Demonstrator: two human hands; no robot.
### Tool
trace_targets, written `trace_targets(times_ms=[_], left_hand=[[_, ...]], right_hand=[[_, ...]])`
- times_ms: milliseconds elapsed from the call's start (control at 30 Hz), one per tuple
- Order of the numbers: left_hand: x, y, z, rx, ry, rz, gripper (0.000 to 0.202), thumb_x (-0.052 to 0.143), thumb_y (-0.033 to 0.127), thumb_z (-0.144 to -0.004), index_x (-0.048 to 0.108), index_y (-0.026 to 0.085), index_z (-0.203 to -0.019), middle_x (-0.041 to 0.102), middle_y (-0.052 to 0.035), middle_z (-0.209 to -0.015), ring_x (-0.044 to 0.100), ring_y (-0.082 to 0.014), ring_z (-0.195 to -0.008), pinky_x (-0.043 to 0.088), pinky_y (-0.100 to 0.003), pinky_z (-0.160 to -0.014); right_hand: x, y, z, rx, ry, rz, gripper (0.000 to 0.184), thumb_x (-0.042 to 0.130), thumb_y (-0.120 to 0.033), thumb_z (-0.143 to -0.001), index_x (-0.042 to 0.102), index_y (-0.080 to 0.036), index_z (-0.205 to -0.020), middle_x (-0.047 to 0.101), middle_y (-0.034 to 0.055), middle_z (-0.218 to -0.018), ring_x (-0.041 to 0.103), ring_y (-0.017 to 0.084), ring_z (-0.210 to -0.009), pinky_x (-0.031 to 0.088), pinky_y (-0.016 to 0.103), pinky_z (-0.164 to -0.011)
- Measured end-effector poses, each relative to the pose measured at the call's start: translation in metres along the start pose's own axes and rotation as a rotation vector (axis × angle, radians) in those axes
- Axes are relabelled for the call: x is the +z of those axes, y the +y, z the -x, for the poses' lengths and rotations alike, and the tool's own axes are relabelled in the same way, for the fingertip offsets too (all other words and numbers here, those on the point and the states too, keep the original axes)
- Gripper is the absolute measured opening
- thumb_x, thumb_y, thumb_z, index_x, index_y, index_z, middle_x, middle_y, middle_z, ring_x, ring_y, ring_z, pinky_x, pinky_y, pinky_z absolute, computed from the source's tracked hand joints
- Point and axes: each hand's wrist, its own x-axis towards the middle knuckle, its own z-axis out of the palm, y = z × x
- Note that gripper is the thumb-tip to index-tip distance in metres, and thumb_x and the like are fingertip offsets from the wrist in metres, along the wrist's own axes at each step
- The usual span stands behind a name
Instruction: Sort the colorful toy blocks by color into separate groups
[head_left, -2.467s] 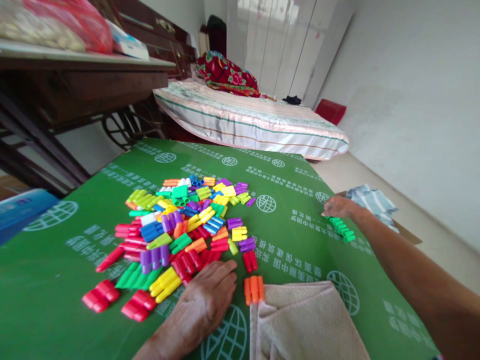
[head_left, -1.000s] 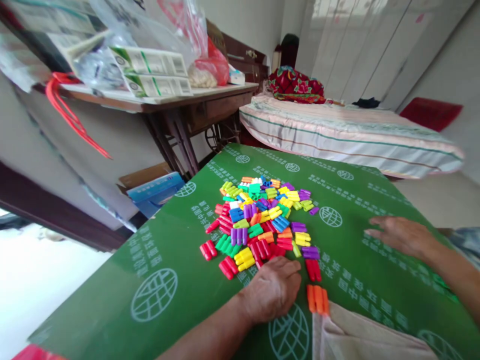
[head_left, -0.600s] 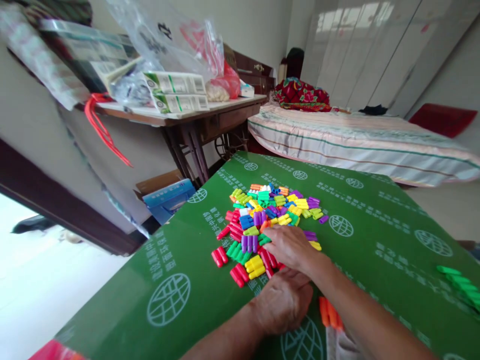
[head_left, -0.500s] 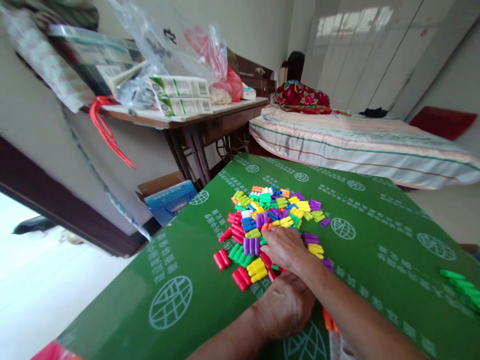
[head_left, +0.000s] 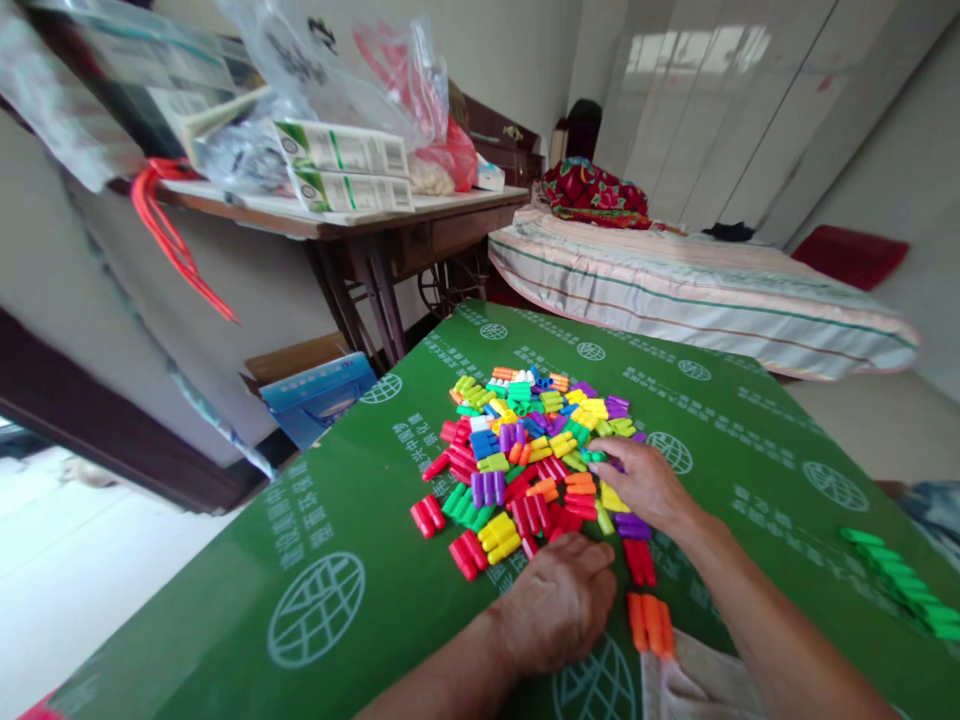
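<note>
A pile of colourful plastic pieces, each made of short tubes joined side by side, lies on the green board. My right hand (head_left: 641, 482) is at the pile's right side, its thumb and fingers closed about a small green plastic piece (head_left: 592, 455). At the pile's near edge rests my left hand (head_left: 562, 600), fingers curled under; what they hold, if anything, is hidden. Close by are a yellow piece (head_left: 499, 537), a red piece (head_left: 640, 563) and a purple piece (head_left: 488, 489). An orange piece (head_left: 651, 624) lies beside a pale cloth (head_left: 697, 680).
Joined green pieces (head_left: 900, 582) form a row on the board (head_left: 420, 610) at the right. Beyond stand a bed (head_left: 697, 290) and a wooden table (head_left: 337, 222) bearing boxes and plastic bags. A blue box (head_left: 319, 395) sits below that table.
My right hand has moved right from the pile's middle to its right side, uncovering red and orange pieces. My left hand stays at the near edge. The view has shifted slightly.
</note>
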Motion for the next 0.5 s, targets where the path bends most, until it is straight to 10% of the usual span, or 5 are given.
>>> trace_targets(times_ms=[233, 500], left_hand=[[-0.001, -0.004, -0.001, -0.01, 0.028, 0.071, 0.009, 0.046, 0.016, -0.089, 0.055, 0.017, -0.086, 0.061, -0.0079, -0.106, 0.059, -0.0173, -0.093, 0.049, -0.034, -0.088], [-0.005, -0.004, -0.003, -0.037, 0.071, 0.091, 0.016, 0.043, 0.014, -0.09, 0.058, 0.018, -0.095, 0.064, -0.0069, -0.105, 0.061, -0.0176, -0.095, 0.051, -0.035, -0.092]], right_hand=[[-0.024, 0.086, 0.033, 0.075, 0.054, -0.037, 0.031, 0.053, -0.023, -0.081, 0.071, -0.027, -0.106, 0.069, 0.0028, -0.111, 0.064, 0.02, -0.102, 0.047, 0.037, -0.094], [-0.035, 0.107, 0.053, 0.187, 0.096, -0.129, 0.029, 0.05, -0.029, -0.082, 0.073, -0.024, -0.099, 0.072, 0.004, -0.102, 0.067, 0.019, -0.093, 0.052, 0.036, -0.088]])
